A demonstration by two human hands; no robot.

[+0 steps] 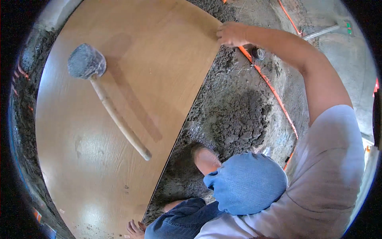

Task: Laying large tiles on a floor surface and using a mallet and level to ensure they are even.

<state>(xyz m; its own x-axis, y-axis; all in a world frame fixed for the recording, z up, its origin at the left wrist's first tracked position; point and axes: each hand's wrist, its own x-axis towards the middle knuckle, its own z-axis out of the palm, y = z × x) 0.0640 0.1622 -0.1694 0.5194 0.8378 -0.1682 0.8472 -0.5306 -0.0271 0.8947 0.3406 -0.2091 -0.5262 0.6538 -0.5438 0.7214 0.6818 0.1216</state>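
A large wood-look tile (159, 79) with a tan, glossy face fills the left and middle of the view. My right hand (232, 34) reaches out to its far right corner, fingers curled over the edge. Down at the lower edge, my left hand (136, 230) grips the tile's near right side, its fingers over the top; my knee hides part of this hand. A mallet (115, 113) rests on the tile, out of both hands, its thick grey head toward the far left and its pale wooden handle pointing toward me.
Wet grey mortar (238, 115) lies rough and lumpy along the tile's right side. An orange conduit (270, 85) runs across the ground under my right arm. Beside it sits a small dark round object (258, 53). My bent, denim-covered knee (248, 181) is close to the tile's edge.
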